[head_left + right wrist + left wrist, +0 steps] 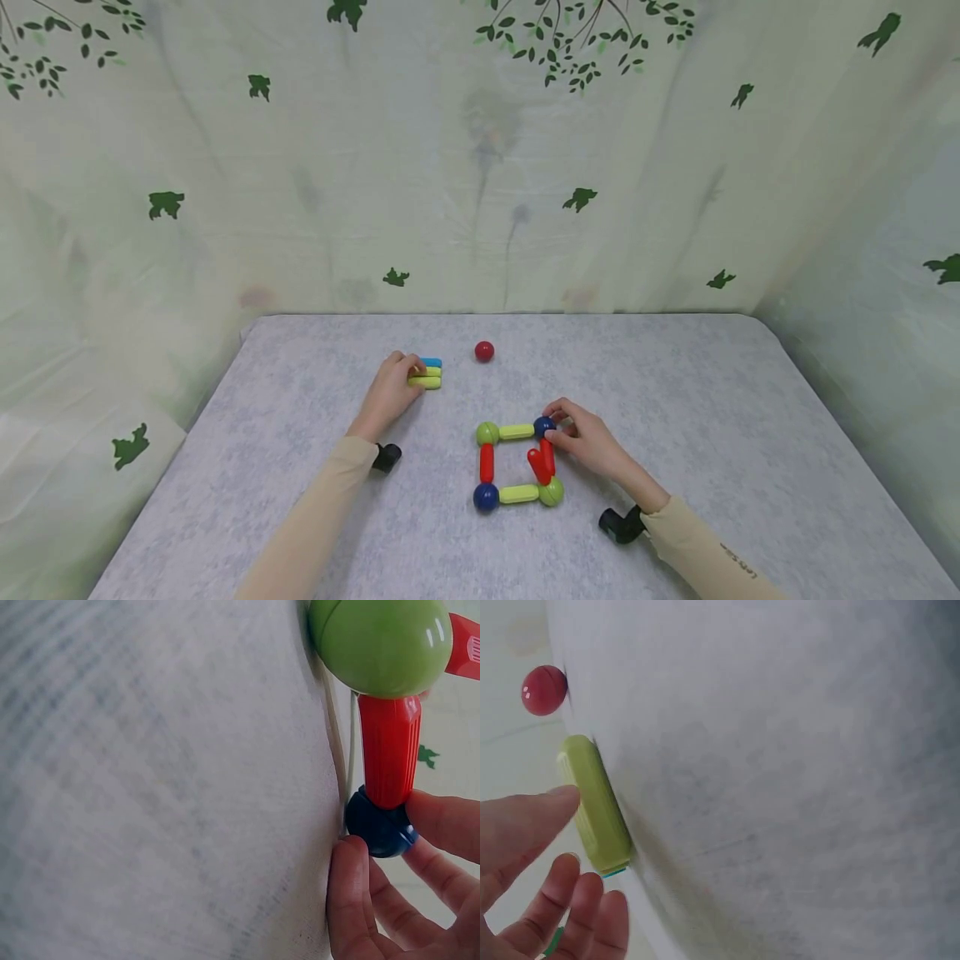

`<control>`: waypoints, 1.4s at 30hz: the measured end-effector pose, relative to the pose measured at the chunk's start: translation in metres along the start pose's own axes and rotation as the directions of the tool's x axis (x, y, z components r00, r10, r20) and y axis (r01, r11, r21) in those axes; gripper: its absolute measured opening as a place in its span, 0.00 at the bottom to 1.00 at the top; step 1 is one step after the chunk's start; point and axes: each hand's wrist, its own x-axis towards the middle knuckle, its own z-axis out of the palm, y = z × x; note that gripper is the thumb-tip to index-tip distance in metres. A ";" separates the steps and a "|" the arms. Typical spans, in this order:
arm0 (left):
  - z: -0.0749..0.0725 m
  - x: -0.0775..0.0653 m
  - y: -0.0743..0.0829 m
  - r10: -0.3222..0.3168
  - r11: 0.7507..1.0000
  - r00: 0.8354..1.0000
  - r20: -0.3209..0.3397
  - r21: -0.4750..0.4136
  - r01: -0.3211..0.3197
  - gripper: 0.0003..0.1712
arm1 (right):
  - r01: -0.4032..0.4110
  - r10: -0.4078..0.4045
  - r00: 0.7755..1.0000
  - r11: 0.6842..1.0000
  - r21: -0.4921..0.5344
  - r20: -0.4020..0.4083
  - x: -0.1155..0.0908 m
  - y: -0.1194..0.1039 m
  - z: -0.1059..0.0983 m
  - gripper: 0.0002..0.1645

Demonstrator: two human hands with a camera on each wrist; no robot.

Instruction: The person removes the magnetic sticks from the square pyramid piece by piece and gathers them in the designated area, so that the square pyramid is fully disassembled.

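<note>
The right hand (588,435) is pinching the joined square's (487,463) far-right blue ball (542,427), one red rod (536,465) rising, while the left hand (389,392), grip unclear, is touching unattached far-left rods (431,372), a red ball (484,352) lying loose.

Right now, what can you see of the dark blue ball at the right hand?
The dark blue ball is glossy and plastic-looking, with a seam. A yellow-green rod meets its left side; a red rod links it to the nearer yellow-green ball. The right hand pinches it between thumb and fingers, partly covering it.
</note>
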 end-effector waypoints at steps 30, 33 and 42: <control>0.059 -0.057 0.118 0.547 0.792 0.737 0.397 -0.530 -0.302 0.14 | 0.041 -0.042 0.999 0.999 0.017 0.011 -0.001 0.003 -0.003 0.12; 0.063 -0.059 0.122 0.554 0.804 0.730 0.400 -0.486 -0.344 0.12 | 0.035 -0.036 0.999 0.999 0.024 0.010 -0.001 0.003 -0.002 0.11; 0.072 -0.064 0.125 0.562 0.822 0.767 0.309 -0.306 -0.480 0.15 | 0.042 -0.042 0.999 0.999 0.018 0.012 -0.001 0.002 -0.002 0.12</control>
